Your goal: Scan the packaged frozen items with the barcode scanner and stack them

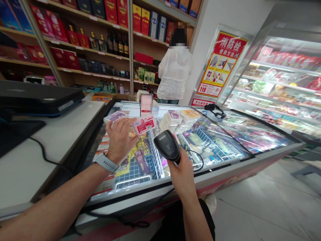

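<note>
My left hand (121, 135), with a watch on its wrist, is closed on a small white-and-pink package (144, 124) and holds it over the glass-topped freezer (147, 197). My right hand (183, 174) grips a black barcode scanner (166, 146) by its handle, its head pointing up and left near the package. A black cable (202, 160) loops beside the scanner. Stacks of similar small packages (173, 118) stand on the glass behind the scanner, and another purple-and-white package (116, 116) lies left of them.
A grey counter (82, 115) with a black device (37, 97) borders the freezer on the left. Headphones (215, 110) lie on the freezer's far edge. Beyond it, a person in a white jacket (174, 72) faces shelves of boxes and bottles (114, 45). A lit display fridge (283, 80) stands right.
</note>
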A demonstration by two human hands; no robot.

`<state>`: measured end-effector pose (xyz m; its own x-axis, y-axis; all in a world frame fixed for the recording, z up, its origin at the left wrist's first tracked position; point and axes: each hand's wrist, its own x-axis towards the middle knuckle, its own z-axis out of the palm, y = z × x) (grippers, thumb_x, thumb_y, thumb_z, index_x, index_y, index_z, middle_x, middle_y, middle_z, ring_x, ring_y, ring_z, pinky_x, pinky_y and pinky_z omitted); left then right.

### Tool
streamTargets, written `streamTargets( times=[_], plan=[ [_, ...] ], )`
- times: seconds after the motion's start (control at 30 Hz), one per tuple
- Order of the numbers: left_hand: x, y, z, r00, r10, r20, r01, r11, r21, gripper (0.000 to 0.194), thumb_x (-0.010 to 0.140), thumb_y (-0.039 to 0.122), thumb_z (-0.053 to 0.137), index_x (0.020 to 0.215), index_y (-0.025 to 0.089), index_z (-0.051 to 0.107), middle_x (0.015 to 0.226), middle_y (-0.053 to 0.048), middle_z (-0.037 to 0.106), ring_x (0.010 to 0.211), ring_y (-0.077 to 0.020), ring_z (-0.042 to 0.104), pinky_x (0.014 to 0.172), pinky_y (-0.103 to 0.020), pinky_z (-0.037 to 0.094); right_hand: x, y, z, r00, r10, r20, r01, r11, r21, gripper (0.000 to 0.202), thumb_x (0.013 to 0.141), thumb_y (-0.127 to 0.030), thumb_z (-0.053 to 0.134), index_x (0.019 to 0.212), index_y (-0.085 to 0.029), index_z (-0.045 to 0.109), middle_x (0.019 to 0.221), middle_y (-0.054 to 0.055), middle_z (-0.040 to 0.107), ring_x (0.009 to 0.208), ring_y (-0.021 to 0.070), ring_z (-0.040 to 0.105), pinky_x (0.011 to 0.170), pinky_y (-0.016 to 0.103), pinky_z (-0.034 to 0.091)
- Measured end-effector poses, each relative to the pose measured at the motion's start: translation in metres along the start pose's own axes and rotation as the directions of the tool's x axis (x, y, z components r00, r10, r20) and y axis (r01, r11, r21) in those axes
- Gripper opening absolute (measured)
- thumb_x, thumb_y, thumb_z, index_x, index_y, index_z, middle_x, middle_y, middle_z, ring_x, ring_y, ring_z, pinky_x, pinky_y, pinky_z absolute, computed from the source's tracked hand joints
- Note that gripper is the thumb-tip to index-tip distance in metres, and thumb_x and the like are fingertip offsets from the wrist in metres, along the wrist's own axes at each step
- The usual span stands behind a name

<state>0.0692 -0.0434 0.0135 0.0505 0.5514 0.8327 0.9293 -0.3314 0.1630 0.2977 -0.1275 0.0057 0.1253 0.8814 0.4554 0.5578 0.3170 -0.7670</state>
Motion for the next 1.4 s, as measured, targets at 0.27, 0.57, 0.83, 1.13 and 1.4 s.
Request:
streamTargets(
  times=[0.27, 0.57, 0.83, 1.13, 1.4],
  plan=[
    [-0.0026, 0.0004, 0.0026, 1.0, -0.003, 0.011, 0.003, 1.0, -0.025, 0.053, 0.083, 0.027, 0.068, 0.133, 0.025, 0.052, 0.131, -0.011, 0.066, 0.126, -0.0322, 0.055, 0.114, -0.052, 0.02, -0.0028, -0.0012, -0.0009, 0.999, -0.05, -0.004, 0.05, 0.999, -0.006, 0.027, 0.083, -0.017, 0.056, 0.109, -0.021, 0.061, 0.102, 0.007, 0.067, 0.096, 0.0251, 0.061, 0.087, 0.038, 0.046],
    [-0.0038, -0.0001, 0.0042, 1.0, -0.012, 0.009, 0.012, 1.0, -0.016, 0.051, 0.083, 0.031, 0.068, 0.132, 0.025, 0.054, 0.128, -0.012, 0.066, 0.124, -0.0331, 0.056, 0.114, -0.052, 0.021, -0.0032, -0.0022, -0.0025, 0.999, -0.019, 0.032, 0.02, 1.0, -0.021, 0.021, 0.084, -0.019, 0.055, 0.104, -0.02, 0.06, 0.098, 0.007, 0.065, 0.094, 0.0258, 0.059, 0.086, 0.04, 0.044],
    [-0.0045, -0.0016, 0.0053, 1.0, 0.011, -0.014, -0.012, 1.0, -0.021, 0.05, 0.086, 0.034, 0.068, 0.132, 0.024, 0.053, 0.128, -0.012, 0.066, 0.125, -0.0325, 0.056, 0.114, -0.053, 0.023, -0.0028, -0.0004, -0.0018, 0.999, -0.022, 0.041, 0.022, 1.0, 0.01, 0.021, 0.084, -0.019, 0.056, 0.104, -0.021, 0.059, 0.099, 0.007, 0.064, 0.096, 0.026, 0.059, 0.087, 0.039, 0.044],
    [-0.0049, -0.0011, 0.0045, 1.0, 0.0, -0.003, 0.0, 1.0, -0.016, 0.051, 0.085, 0.035, 0.068, 0.133, 0.025, 0.053, 0.128, -0.012, 0.066, 0.126, -0.0327, 0.055, 0.114, -0.052, 0.021, -0.0017, -0.0012, -0.0018, 0.998, -0.026, 0.049, 0.025, 1.0, 0.006, 0.021, 0.084, -0.019, 0.055, 0.105, -0.021, 0.059, 0.101, 0.009, 0.066, 0.098, 0.0264, 0.06, 0.086, 0.038, 0.045],
    [-0.0045, -0.0019, 0.0048, 1.0, 0.005, -0.014, -0.005, 1.0, -0.01, 0.052, 0.085, 0.034, 0.069, 0.133, 0.024, 0.053, 0.128, -0.012, 0.066, 0.125, -0.0328, 0.056, 0.114, -0.052, 0.021, -0.0016, -0.0017, -0.0007, 0.999, -0.013, 0.041, 0.013, 1.0, -0.005, 0.021, 0.084, -0.018, 0.055, 0.105, -0.02, 0.058, 0.1, 0.007, 0.065, 0.096, 0.0261, 0.059, 0.087, 0.039, 0.043]
  ],
)
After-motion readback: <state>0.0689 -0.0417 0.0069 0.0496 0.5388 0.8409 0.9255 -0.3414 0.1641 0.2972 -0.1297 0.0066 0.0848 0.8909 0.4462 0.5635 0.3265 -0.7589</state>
